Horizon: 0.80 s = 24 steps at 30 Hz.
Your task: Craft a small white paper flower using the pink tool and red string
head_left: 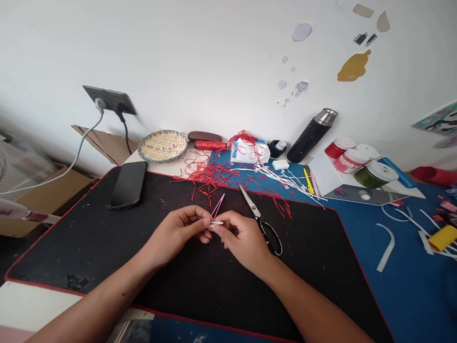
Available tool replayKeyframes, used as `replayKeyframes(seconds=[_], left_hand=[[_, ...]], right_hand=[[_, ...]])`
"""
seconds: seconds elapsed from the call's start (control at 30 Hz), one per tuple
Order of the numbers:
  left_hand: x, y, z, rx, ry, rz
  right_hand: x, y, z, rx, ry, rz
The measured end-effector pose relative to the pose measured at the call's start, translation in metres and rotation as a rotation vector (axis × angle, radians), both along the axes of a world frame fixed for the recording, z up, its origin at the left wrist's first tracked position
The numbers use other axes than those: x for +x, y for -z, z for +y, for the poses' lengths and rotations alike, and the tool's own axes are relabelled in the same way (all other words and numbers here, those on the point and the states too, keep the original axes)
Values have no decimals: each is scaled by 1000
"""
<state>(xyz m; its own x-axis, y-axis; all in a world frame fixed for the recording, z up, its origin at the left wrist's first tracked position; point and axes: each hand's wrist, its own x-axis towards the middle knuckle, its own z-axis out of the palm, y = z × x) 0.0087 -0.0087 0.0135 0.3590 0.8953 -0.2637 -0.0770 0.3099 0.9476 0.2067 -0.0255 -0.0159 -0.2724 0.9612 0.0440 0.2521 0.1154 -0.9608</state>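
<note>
While the left hand (174, 233) and right hand (243, 237) pinch a white strip (216, 223) over the black mat (71, 252), cut red strings (205, 174) lie piled at its far edge. Scissors (257, 214) lie unused.

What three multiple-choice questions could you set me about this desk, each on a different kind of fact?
1. Where do the steel scissors with black loop handles lie?
A) Inside a round woven tray
B) On the black desk mat, right of the hands
C) On a black smartphone

2. What colour are the thin cord scraps scattered at the mat's far edge?
A) Red
B) Green
C) Yellow

3. What state is the thin white strip in?
A) Lying loose on the mat
B) Wrapped around the scissors
C) Pinched between the fingers of the left hand and right hand

1: B, they rest beside the right hand.
2: A, the tangle shows bright red.
3: C, both hands' fingers meet on it.
</note>
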Motion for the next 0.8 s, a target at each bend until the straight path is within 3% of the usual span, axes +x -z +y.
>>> replayKeyframes(seconds=[0.23, 0.47, 0.8], left_hand=[[-1, 2, 0, -15, -2, -21], [0, 0, -2, 94, -12, 112], [0, -4, -2, 117, -31, 164]], right_hand=[[2, -1, 0, -11, 2, -8], [3, 1, 1, -27, 15, -22], [3, 3, 2, -53, -23, -10]])
